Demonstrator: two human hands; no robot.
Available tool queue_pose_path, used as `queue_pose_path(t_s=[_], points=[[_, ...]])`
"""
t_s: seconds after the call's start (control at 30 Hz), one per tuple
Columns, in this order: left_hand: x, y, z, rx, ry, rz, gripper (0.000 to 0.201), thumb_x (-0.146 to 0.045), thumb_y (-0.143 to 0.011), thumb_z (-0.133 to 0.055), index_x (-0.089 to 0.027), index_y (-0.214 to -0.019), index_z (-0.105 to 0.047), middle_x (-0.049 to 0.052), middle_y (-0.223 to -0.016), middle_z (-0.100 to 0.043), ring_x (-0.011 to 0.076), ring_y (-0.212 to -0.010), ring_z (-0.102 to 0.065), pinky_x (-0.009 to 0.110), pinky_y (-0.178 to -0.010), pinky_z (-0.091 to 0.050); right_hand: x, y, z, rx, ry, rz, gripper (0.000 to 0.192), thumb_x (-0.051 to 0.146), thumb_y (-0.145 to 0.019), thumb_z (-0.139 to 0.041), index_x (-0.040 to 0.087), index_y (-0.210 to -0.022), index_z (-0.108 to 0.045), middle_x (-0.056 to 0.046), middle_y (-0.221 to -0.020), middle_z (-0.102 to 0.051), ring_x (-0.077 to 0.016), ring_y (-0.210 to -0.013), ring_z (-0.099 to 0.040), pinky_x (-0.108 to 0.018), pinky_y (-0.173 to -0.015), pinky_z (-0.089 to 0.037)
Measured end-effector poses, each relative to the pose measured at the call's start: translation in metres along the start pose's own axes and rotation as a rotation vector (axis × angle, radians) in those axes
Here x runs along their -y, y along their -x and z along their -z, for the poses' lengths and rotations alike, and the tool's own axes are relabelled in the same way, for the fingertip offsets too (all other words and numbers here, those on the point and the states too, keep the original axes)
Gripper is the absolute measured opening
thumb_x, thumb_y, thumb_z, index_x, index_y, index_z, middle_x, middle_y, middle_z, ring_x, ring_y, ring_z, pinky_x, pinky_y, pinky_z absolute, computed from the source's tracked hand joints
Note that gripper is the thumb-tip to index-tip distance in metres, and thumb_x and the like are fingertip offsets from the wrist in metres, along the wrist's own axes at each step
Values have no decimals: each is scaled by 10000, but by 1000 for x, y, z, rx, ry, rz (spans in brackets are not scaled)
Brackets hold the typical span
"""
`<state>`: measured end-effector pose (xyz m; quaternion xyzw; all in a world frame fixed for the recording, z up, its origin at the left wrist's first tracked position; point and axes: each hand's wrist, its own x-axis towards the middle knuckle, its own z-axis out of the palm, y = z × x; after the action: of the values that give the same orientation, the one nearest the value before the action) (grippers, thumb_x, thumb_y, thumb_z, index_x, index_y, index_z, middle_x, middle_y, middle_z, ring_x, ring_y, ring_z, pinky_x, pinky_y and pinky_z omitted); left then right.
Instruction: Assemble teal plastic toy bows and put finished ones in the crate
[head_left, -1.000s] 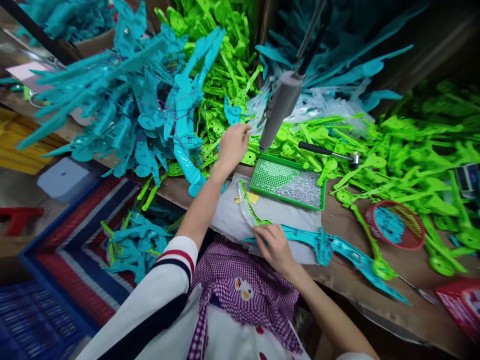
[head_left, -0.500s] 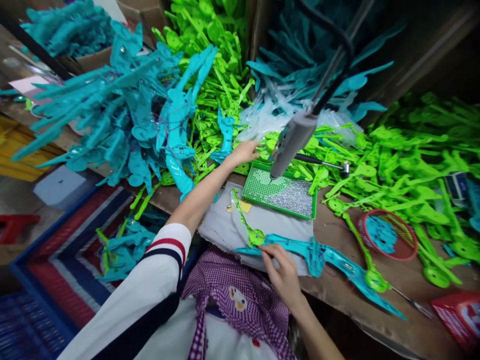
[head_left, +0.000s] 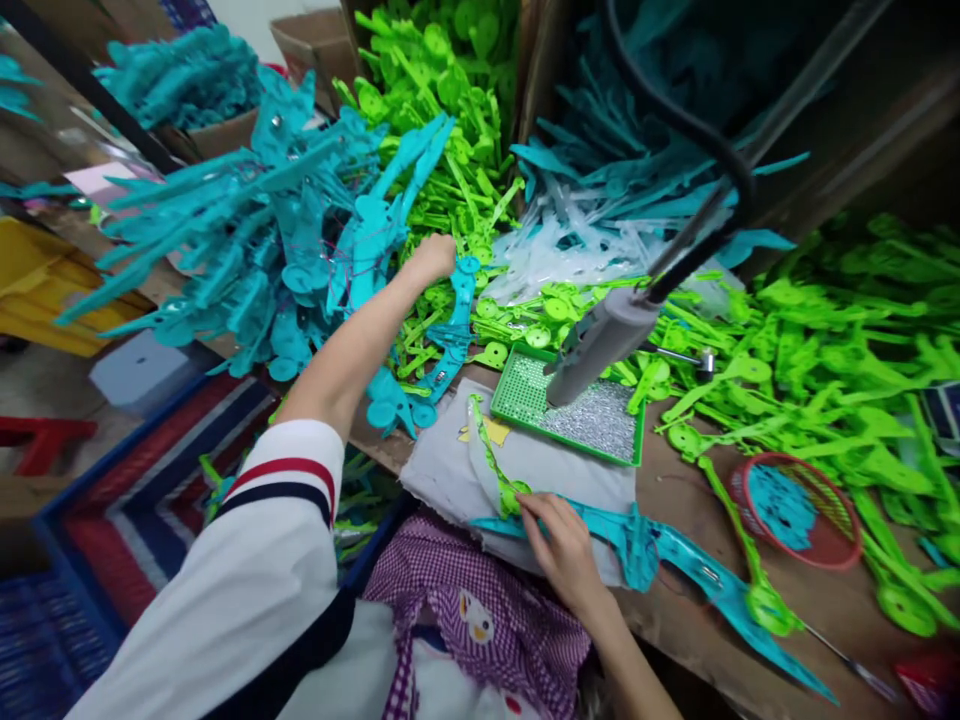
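My left hand (head_left: pixel 435 256) is reached out over the heap at the back, its fingers curled closed. What it grips, if anything, is hidden. Just right of it a jointed blue plastic piece (head_left: pixel 453 335) lies over the green parts. My right hand (head_left: pixel 559 545) rests at the front edge, thumb and fingers pinched at the round end of a slim green plastic piece (head_left: pixel 513 497). That end lies across a long blue plastic piece (head_left: pixel 637 545), which extends right along the table edge. Under them is a grey cloth (head_left: pixel 442 440).
A green tray (head_left: pixel 517 412) holds small silvery bits; a grey power screwdriver (head_left: pixel 600 345) hangs over it. Piled green parts (head_left: pixel 810 350) and a red basket (head_left: pixel 847 545) are on the right. A blue bundle (head_left: pixel 277 220) stands left. A hammer (head_left: pixel 705 362) and a screwdriver (head_left: pixel 855 665) lie there.
My left hand has moved left and back, from beside the tray to the blue bundle. My right hand stays at the green piece. The view has shifted slightly.
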<state>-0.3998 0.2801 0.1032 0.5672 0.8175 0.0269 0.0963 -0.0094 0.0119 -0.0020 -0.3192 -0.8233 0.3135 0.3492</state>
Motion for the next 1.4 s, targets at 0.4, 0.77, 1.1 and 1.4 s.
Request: queue_pose_path(t_s=[0.4, 0.77, 1.1, 1.4], points=[[13, 12, -30, 229, -233, 74, 639, -276, -636, -904, -49, -1189, -676, 184, -1211, -685, 343, -1145, -609, 450, -989, -499, 2, -6, -1, -36, -30, -55, 204, 140, -933, -600, 229, -1086, -701, -20, -905, -753, -157, -782, -711, -275, -702, -564], [44, 47, -18, -314, 38, -203, 641, -177, -732, -772, -154, -1328, -540, 165, -1367, -468, 338, -1221, -547, 469, -1056, -455, -6, -5, -12, -24, 44, -13, 201, 154, -947, -579, 223, -1092, -699, -26, -873, -749, -165, -751, -703, -296, -685, -562], [88, 122, -5, -539, 159, -242, 575, -371, -763, -800, -216, -1260, -556, 98, -1213, -508, 290, -1122, -588, 467, -1013, -485, 35, -34, -8, -98, -194, -166, 172, 232, -924, -600, 279, -1008, -743, -20, -866, -764, -212, -747, -725, -332, -640, -589], [72, 215, -13, -756, 511, -127, 540, -390, -770, -774, -171, -1246, -646, 90, -1125, -618, 241, -1059, -619, 470, -990, -527, 92, -116, -24, -231, -546, -87, 219, 335, -968, -561, 244, -1086, -723, -32, -924, -708, -142, -779, -646, -302, -748, -553]])
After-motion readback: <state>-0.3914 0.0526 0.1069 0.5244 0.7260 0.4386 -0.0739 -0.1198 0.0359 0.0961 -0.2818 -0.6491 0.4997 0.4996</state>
